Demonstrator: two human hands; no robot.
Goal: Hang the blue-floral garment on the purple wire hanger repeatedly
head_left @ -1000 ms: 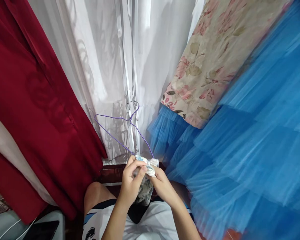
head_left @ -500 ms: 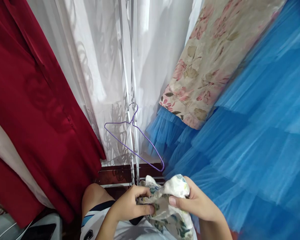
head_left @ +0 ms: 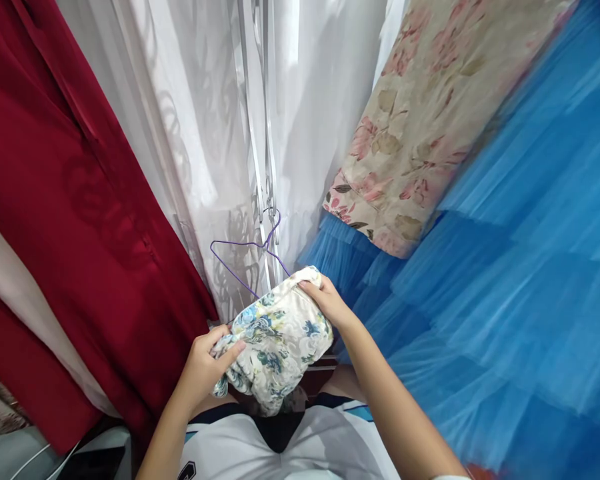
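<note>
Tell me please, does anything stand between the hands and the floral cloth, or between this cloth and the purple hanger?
Nothing visible does: the left hand and right hand both hold the floral cloth directly. Its upper edge overlaps the purple hanger in view, with nothing seen between.

Gripping blue-flowered cloth (head_left: 280,333) at left with the left hand (head_left: 205,363) and at upper right with the right hand (head_left: 329,303), partly hiding a purple hanger (head_left: 237,243) before white fabric (head_left: 320,100). Flanked by red fabric (head_left: 80,200) at left, pink-flowered fabric (head_left: 410,147) and tiered blue tulle (head_left: 505,300) at right.
</note>
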